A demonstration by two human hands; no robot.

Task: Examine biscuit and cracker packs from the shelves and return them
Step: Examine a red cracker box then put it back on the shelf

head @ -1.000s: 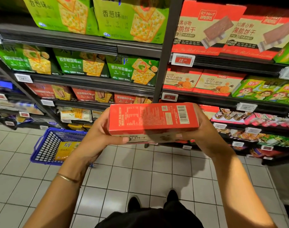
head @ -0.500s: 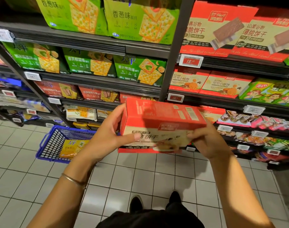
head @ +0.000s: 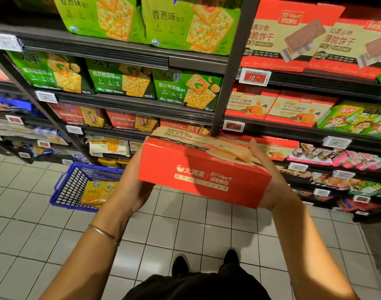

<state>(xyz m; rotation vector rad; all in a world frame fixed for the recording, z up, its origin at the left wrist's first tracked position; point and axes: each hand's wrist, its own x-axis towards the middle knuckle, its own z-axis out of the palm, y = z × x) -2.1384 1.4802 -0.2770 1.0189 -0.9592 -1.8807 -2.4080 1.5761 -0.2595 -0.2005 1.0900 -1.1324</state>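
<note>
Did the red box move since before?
Yes. The red box rolled its top toward the shelf post; its logo side now faces the camera.

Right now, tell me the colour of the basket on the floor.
The basket is blue, clearest in the head view.

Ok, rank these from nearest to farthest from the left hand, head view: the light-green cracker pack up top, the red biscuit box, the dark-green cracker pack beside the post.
1. The red biscuit box: held in the left hand.
2. The dark-green cracker pack: shelf above, behind.
3. The light-green cracker pack: top shelf.
</note>
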